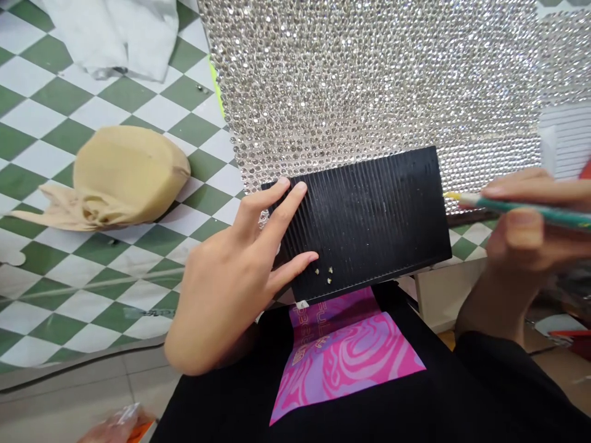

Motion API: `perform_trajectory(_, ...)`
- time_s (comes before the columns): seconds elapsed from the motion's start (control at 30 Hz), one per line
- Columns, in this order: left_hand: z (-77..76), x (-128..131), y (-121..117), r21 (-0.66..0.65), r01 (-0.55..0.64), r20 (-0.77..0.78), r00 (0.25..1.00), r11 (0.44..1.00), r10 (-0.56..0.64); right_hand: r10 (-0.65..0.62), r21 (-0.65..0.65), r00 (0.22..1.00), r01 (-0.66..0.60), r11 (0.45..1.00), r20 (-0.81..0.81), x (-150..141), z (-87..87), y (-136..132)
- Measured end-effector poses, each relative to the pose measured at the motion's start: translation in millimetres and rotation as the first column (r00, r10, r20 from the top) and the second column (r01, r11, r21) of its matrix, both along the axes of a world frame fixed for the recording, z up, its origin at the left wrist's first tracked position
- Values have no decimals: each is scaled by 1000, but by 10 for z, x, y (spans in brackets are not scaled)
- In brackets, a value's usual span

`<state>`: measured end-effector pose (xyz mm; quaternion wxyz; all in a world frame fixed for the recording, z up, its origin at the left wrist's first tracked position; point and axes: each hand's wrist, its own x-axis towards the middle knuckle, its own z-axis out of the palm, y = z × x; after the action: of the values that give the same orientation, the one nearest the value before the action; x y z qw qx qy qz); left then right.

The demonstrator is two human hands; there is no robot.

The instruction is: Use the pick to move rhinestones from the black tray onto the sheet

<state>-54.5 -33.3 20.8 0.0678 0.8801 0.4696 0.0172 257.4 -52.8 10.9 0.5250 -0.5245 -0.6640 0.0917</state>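
Note:
My left hand (231,283) grips the left end of a black ridged tray (369,215), with its thumb and two fingers on top. The other fingers are hidden. A few tiny shiny rhinestones (329,275) lie on the tray near my thumb. My right hand (526,227) is closed round a green pencil (540,212) with a pale yellow tip, which points left just off the tray's right edge. Behind the tray spreads a sheet of silver rhinestones (378,80), and the tray's far edge overlaps its near border.
A tan knotted fabric bundle (133,172) and white cloth (115,37) lie on the green-and-white checked tabletop (120,258). A pink swirled print (351,357) shows below the tray, over black clothing. A striped white item (567,138) is at right.

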Motion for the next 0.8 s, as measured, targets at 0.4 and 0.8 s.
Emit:
perform_trajectory(0.4, -10, -3, 3, 14, 9, 18, 1000, 1000, -10, -74, 123, 994, 64, 990, 77, 656, -165, 493)
perform_trajectory(0.8, 34, -2, 4, -27, -1, -38, 999, 1000, 0, -70, 105, 979, 50, 993, 193, 712, -237, 539)
